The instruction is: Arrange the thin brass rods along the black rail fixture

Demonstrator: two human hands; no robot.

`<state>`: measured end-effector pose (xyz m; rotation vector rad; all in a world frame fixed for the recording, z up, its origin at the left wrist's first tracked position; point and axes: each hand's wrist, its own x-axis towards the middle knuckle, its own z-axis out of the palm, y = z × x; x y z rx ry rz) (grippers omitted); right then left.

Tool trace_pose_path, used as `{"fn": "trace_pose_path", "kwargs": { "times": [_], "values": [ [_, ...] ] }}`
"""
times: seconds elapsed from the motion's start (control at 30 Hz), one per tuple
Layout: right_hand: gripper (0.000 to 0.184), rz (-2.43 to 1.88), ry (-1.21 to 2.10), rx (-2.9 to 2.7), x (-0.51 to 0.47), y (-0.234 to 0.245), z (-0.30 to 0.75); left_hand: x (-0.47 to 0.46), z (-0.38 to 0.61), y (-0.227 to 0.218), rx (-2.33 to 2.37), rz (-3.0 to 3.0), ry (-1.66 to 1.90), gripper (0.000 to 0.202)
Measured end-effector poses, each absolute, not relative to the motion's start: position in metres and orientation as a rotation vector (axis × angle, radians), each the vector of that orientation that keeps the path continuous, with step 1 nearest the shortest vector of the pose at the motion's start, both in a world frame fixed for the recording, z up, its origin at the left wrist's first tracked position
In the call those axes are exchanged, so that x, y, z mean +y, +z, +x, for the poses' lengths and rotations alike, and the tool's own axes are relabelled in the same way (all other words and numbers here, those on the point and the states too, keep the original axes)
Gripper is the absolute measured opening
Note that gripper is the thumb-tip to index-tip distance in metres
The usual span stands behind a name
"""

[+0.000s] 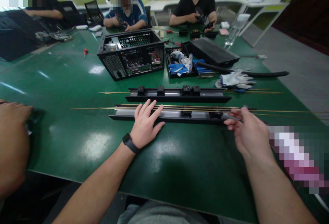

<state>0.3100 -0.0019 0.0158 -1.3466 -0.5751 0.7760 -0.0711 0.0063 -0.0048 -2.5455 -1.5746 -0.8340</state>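
Observation:
Two black channel-shaped rails lie crosswise on the green table. Over the left part of the near rail (pixel 169 117), my left hand (pixel 147 123) rests with its fingers spread and a dark watch on the wrist. Several thin brass-coloured rods (pixel 280 112) run along that rail and stick out past both ends. At its right end my right hand (pixel 249 126) has thumb and forefinger pinched on a brass rod; how many rods are in the pinch is hidden. The far rail (pixel 177 98) carries several small black blocks (pixel 160 90), with more rods beside it.
Beyond the rails stand an open black computer case (pixel 131 54) and a black tray (pixel 168 68) holding blue-and-white gloves. Another glove (pixel 236 79) lies near a black tube (pixel 267 74). A neighbour's arm (pixel 12 141) reaches in at left. Several people sit opposite.

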Motion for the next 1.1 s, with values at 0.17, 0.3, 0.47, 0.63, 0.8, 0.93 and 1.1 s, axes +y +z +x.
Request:
{"fn": "trace_pose_path", "kwargs": {
  "times": [0.17,0.3,0.47,0.63,0.8,0.93,1.1],
  "values": [
    [0.047,-1.344,0.768,-0.588,0.001,0.011,0.312,0.007,-0.071,-0.004,-1.577,-2.548,-0.828,0.062],
    [0.05,-1.349,0.806,-0.624,-0.002,0.011,0.307,0.007,-0.069,-0.005,-1.587,-2.54,-0.817,0.063],
    [0.051,-1.345,0.819,-0.668,-0.003,0.012,0.308,0.007,-0.069,-0.008,-1.562,-2.532,-0.836,0.061],
    [0.048,-1.337,0.797,-0.601,-0.002,0.014,0.309,0.007,-0.069,-0.007,-1.567,-2.527,-0.847,0.061],
    [0.053,-1.321,0.857,-0.676,-0.006,0.015,0.301,0.007,-0.069,-0.005,-1.565,-2.538,-0.846,0.061],
    [0.048,-1.338,0.783,-0.584,-0.003,0.015,0.306,0.007,-0.069,-0.006,-1.582,-2.535,-0.841,0.061],
    [0.045,-1.341,0.815,-0.579,-0.004,0.018,0.304,0.006,-0.069,-0.005,-1.589,-2.536,-0.832,0.061]
  ]
}}
